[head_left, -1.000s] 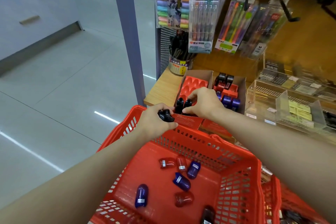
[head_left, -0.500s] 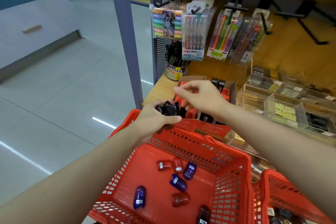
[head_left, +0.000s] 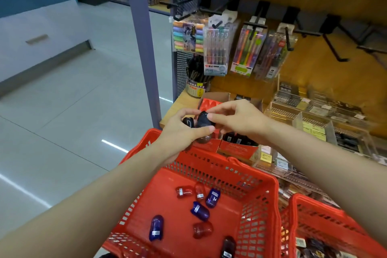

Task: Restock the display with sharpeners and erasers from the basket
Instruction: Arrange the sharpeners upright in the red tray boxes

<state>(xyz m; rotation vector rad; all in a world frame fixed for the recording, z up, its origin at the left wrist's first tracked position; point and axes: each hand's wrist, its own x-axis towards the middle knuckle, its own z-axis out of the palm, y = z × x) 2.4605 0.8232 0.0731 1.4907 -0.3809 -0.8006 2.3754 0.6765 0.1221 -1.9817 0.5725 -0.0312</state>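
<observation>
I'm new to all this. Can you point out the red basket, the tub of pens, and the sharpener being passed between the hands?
red basket point(head_left: 270, 199), head view, right wall.
tub of pens point(head_left: 195, 88), head view, labelled side.
black sharpener point(head_left: 202, 120), head view, its dark body.

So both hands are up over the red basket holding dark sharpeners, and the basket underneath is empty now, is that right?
Not quite. The head view shows both hands, left hand and right hand, over the red basket holding dark sharpeners, but the basket is not empty: several red, blue and dark sharpeners lie loose on its floor.
</observation>
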